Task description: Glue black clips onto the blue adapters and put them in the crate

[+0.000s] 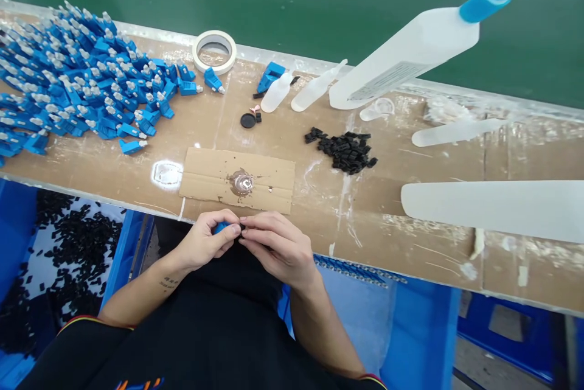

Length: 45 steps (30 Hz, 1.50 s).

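Observation:
Close to my body, at the table's front edge, my left hand (210, 238) is closed round a blue plastic part (221, 227), mostly hidden by the fingers. My right hand (279, 245) meets it from the right, its fingertips pinching a small black piece (242, 229) against the blue part. Just beyond both hands lies a cardboard strip (196, 174) with a puddle of clear, shiny liquid (241, 183) on it. A pile of small black pieces (347, 151) sits to the right of the cardboard. Many blue parts with pale tips (91, 80) are heaped at the left.
A tape roll (198, 52) stands at the back edge. Small squeeze bottles (276, 93) and a large white bottle (401, 58) with a blue nozzle lie right of it. Another white bottle (493, 207) lies at right. A blue bin (116, 256) of black pieces is below left.

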{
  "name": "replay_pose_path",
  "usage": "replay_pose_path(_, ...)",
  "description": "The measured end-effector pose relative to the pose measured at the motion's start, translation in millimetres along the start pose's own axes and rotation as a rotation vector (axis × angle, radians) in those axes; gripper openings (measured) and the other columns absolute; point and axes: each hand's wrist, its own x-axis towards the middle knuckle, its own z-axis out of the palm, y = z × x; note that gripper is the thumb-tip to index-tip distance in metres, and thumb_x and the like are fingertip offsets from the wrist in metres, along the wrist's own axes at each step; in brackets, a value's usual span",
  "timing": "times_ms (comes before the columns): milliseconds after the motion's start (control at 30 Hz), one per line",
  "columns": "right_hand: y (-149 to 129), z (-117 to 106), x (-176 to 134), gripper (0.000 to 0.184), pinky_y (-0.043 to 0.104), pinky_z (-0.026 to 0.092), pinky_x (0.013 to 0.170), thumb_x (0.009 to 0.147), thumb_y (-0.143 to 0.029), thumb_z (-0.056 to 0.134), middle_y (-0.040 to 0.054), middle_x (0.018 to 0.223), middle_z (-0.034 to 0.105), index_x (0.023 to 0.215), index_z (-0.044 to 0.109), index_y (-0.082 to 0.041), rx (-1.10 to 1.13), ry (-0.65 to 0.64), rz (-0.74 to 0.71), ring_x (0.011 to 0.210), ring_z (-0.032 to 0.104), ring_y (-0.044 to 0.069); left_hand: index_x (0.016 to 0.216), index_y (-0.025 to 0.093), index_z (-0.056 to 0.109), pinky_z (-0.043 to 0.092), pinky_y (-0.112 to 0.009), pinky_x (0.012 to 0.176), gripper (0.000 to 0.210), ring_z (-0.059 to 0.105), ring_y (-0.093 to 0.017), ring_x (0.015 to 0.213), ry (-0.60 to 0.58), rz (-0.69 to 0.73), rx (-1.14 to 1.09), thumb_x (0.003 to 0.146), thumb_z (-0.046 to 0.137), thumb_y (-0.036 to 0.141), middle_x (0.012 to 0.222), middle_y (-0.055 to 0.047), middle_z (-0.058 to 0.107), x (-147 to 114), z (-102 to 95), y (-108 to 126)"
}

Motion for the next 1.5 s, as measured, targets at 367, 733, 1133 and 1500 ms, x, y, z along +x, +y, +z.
replay_pose_path(367,24.7,-34.1,35.9,0.018,0.035,0.059,0.07,0.088,-0.022,0.08,0.0051,0.099,0.079,0.097,0.065,-0.026,-0.302,-0.018,0.193,0.079,0.072,0.021,0.124,0.021,0.076,0.062,-0.024,0.085,0.042,0.074,-0.017,0.093,0.142,0.262,-0.318,0.083,0.079,0.02,0.109,-0.007,0.069,-16.7,-34.0,17.1)
replay_pose_path(733,32.9,-30.8,61.6,0.007,0.035,0.051,0.071,0.096,-0.025,0.07,0.0054,0.091,0.075,0.101,0.066,-0.024,-0.459,-0.325,0.135,0.079,0.065,0.022,0.095,0.018,0.076,0.053,-0.015,0.038,0.036,0.068,-0.011,0.051,0.325,0.463,-0.355,0.077,0.09,0.045,0.086,-0.003,0.074,-17.3,-51.7,3.8)
replay_pose_path(1133,31.4,-29.7,70.1,0.006,0.033,0.05,0.068,0.096,-0.028,0.069,0.0045,0.087,0.073,0.101,0.068,-0.025,-0.492,-0.393,0.138,0.076,0.065,0.021,0.089,0.018,0.079,0.06,-0.02,0.062,0.034,0.068,-0.011,0.07,0.427,0.504,-0.24,0.076,0.09,0.047,0.081,-0.005,0.071,-18.2,-56.8,-1.4)
replay_pose_path(1500,24.4,-29.1,40.5,0.029,0.033,0.058,0.061,0.075,-0.027,0.092,0.0039,0.09,0.079,0.088,0.067,-0.025,0.073,0.143,0.334,0.077,0.074,0.02,0.088,0.018,0.058,0.059,-0.018,0.058,0.031,0.075,-0.014,0.069,0.199,0.344,-0.396,0.081,0.087,0.026,0.086,0.001,0.071,-18.4,-42.6,9.3)
